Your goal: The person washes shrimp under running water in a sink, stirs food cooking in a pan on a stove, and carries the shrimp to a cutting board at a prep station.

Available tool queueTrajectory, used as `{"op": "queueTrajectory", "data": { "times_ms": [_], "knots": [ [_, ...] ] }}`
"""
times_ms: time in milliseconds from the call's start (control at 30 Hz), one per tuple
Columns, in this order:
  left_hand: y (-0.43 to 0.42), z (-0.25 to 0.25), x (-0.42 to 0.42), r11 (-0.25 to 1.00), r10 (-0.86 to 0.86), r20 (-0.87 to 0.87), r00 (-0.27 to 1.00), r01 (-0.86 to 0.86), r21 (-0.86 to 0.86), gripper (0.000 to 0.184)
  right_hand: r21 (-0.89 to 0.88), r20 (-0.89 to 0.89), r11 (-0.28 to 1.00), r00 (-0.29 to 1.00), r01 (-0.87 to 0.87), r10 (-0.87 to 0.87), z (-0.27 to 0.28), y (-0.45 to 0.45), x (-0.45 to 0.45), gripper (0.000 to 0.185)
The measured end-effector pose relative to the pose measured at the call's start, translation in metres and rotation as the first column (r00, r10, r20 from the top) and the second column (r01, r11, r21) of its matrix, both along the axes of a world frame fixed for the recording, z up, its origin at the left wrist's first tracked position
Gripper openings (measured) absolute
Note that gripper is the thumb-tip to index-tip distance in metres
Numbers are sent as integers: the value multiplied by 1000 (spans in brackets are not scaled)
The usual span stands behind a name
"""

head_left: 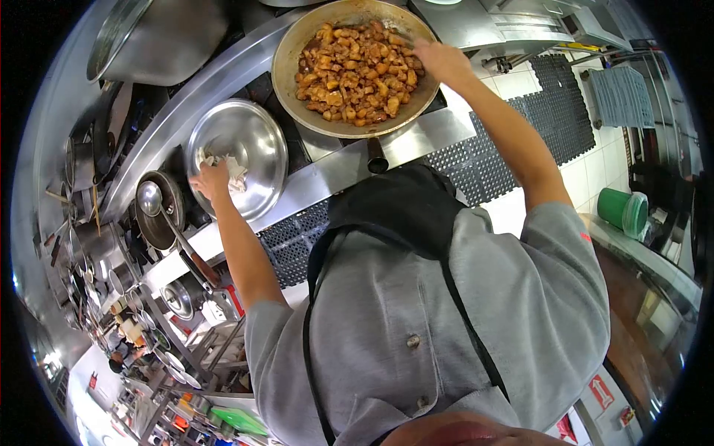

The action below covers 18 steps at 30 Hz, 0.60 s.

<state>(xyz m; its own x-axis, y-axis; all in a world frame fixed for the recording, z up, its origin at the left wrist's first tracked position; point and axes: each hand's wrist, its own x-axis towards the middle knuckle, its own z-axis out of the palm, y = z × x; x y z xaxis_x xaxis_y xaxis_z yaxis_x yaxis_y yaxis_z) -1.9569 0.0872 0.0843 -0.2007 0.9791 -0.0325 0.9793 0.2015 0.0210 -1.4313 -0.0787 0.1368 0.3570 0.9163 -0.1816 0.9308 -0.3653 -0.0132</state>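
A wide pan (286,93) on the stove holds browned, glossy chunks of food (357,72), its dark handle pointing toward my body. At the pan's right rim is my right hand (445,62), its fingers closed around something blurred over the food's edge. To the left lies a round steel lid or dish (264,137). My left hand (211,181) is over its left part, fingers closed on a crumpled whitish cloth (236,172).
A large steel pot (160,44) stands at the upper left. Left of the steel lid are a dark pan (160,230) and a ladle (149,199). Black perforated mats (513,123) cover floor tiles. A green container (613,208) is at the right.
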Motion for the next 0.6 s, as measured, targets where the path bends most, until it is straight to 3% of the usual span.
{"op": "queueTrajectory", "data": {
  "times_ms": [33, 167, 267, 333, 400, 433, 500, 600],
  "knots": [
    [2, -4, -4, 1000, -29, 6, 1000, 29, -11, 68, -12, -2, 995, 995, -100, 100, -2, -6, -6, 32],
    [21, -30, -28, 998, -61, 97, 993, 64, -28, 73, -143, 91, 986, 990, -90, 104, 48, -31, 5, 32],
    [26, -21, -33, 980, -90, 144, 986, 114, -166, 78, 3, 148, 993, 982, -117, 115, 71, -8, 15, 27],
    [31, -22, -35, 976, -93, 114, 989, 113, -187, 80, 235, 207, 940, 958, -247, 199, 42, 15, 24, 24],
    [32, -17, -31, 977, -104, 93, 990, 119, -178, 80, 116, 333, 962, 922, -248, 197, 24, 38, 11, 23],
    [28, -4, -25, 974, -88, 97, 991, 106, -202, 79, 117, 330, 965, 925, -236, 186, 18, 37, 5, 23],
    [26, -6, -28, 975, -40, 62, 997, 53, -215, 77, 66, 174, 914, 907, -399, 383, 12, 30, -10, 24],
    [24, -16, -29, 982, -23, 69, 997, 35, -183, 78, 181, 190, 910, 921, -373, 340, 35, -3, -7, 28]
  ]
}}
